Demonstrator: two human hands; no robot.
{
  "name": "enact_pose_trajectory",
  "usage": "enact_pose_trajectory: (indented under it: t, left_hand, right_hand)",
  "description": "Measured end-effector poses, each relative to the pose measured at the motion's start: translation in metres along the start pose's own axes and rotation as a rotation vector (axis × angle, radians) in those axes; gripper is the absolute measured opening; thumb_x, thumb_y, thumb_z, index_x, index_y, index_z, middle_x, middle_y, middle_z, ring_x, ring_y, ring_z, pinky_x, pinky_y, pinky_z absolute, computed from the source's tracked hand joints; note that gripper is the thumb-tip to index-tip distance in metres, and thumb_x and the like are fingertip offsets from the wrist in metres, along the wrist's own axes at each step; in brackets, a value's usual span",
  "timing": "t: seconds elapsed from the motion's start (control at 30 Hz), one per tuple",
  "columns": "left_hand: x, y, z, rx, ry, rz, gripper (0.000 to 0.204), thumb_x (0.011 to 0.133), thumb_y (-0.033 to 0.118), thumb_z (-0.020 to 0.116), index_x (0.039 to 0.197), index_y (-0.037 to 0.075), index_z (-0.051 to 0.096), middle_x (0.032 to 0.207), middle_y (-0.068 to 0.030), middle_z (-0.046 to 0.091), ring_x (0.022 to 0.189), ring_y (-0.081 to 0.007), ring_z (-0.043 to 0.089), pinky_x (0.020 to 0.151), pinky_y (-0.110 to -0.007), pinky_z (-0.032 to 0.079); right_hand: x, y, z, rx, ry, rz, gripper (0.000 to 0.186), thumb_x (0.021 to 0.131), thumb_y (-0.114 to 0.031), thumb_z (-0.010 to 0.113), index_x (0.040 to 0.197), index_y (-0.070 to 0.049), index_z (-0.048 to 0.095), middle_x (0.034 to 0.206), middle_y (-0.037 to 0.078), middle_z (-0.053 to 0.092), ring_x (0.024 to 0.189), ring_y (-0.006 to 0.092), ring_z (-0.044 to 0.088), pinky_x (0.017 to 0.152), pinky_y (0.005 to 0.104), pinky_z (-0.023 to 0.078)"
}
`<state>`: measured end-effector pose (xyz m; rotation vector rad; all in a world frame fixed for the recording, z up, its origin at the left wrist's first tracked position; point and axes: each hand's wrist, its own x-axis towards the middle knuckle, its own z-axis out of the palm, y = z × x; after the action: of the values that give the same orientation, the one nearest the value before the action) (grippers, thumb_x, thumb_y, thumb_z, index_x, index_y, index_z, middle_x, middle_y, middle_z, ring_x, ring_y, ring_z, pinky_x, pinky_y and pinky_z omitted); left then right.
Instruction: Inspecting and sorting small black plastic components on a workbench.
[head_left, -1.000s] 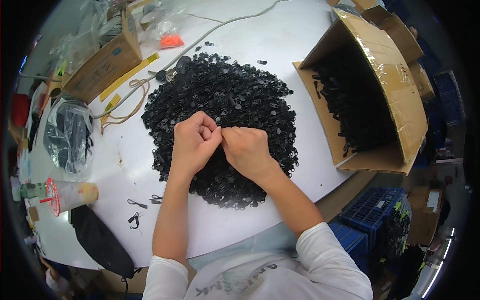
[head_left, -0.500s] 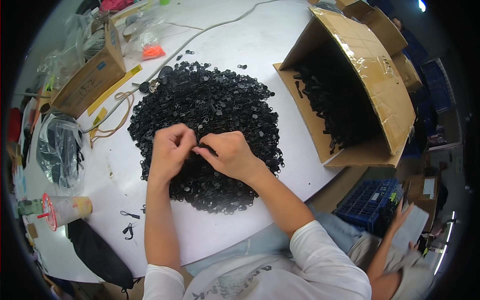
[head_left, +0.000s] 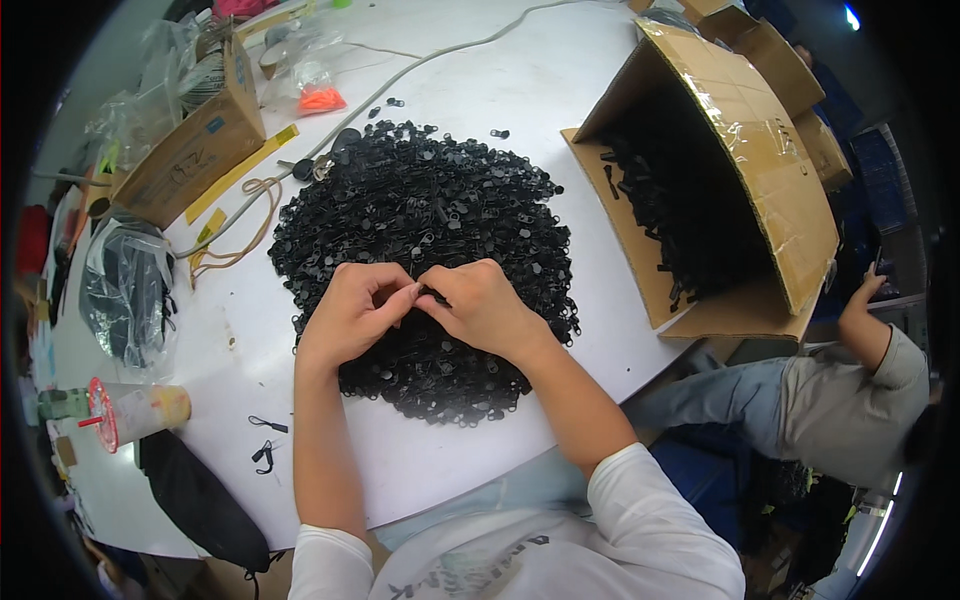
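Note:
A wide heap of small black plastic parts (head_left: 440, 210) covers the middle of the white table (head_left: 560, 110). My left hand (head_left: 350, 315) and my right hand (head_left: 485, 305) rest on the near side of the heap, fingertips pinched together over one small black part (head_left: 428, 293) between them. Most of that part is hidden by my fingers. Both forearms come up from the lower edge.
An open cardboard box (head_left: 720, 180) holding black parts lies on its side at the right. A smaller cardboard box (head_left: 190, 150), plastic bags (head_left: 125, 290), a lidded cup (head_left: 135, 412), cable (head_left: 420, 75) and a black pouch (head_left: 200, 500) line the left. Another person (head_left: 840, 400) sits low right.
The view has shifted, so the heap and hands sit lower left in the picture. My hands stay pinched together over the heap. Another person has come into view at the lower right.

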<state>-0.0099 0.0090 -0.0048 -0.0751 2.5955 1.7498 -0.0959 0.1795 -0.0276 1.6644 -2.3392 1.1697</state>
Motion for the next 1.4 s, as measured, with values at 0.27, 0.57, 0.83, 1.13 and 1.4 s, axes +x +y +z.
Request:
enact_pose_trajectory:
  t: [0.27,0.57,0.83,1.13,1.4]
  left_hand:
    - [0.004,-0.003,0.016,0.113,0.466,0.133,0.011,0.083,0.006,0.064,0.077,-0.003,0.063,0.057,-0.0035,0.057,0.051,-0.0053,0.047,0.048,-0.022,0.036]
    - [0.009,0.000,0.021,-0.421,0.255,0.116,0.017,0.092,0.009,0.059,0.100,0.001,0.071,0.082,-0.0013,0.064,0.069,-0.0053,0.054,0.059,-0.019,0.041]
    - [0.009,-0.002,0.017,0.226,0.367,0.434,0.016,0.080,0.000,0.062,0.096,0.000,0.067,0.079,-0.0105,0.063,0.072,-0.0228,0.059,0.063,-0.030,0.046]
    - [0.003,0.002,0.012,0.295,0.272,0.391,0.026,0.074,-0.008,0.064,0.099,0.000,0.066,0.081,-0.0118,0.064,0.078,-0.0271,0.061,0.069,-0.035,0.050]
    - [0.002,0.012,0.014,0.168,0.257,0.383,0.030,0.075,-0.004,0.068,0.105,-0.002,0.066,0.083,-0.0127,0.066,0.072,-0.0232,0.064,0.066,-0.031,0.052]
  right_hand:
    - [0.001,-0.003,0.002,0.023,0.066,-0.028,0.016,0.078,-0.013,0.073,0.081,-0.004,0.060,0.059,0.009,0.056,0.050,0.0265,0.057,0.047,0.0351,0.044]
    - [0.003,-0.007,-0.003,0.247,0.188,0.045,0.012,0.085,-0.009,0.068,0.084,-0.001,0.059,0.057,0.011,0.055,0.045,0.0242,0.055,0.044,0.0311,0.040]
    - [0.001,-0.008,0.002,0.102,0.121,0.081,0.009,0.090,-0.008,0.059,0.091,0.000,0.055,0.054,0.012,0.052,0.048,0.0298,0.055,0.046,0.0369,0.041]
    - [0.002,-0.007,-0.002,-0.081,-0.103,0.199,0.013,0.089,-0.013,0.058,0.090,0.000,0.054,0.058,0.016,0.057,0.056,0.0371,0.059,0.052,0.0460,0.045]
    - [-0.001,-0.005,0.001,-0.082,-0.008,0.185,0.015,0.087,-0.016,0.060,0.091,-0.002,0.054,0.063,0.015,0.063,0.060,0.0373,0.063,0.055,0.0464,0.051]
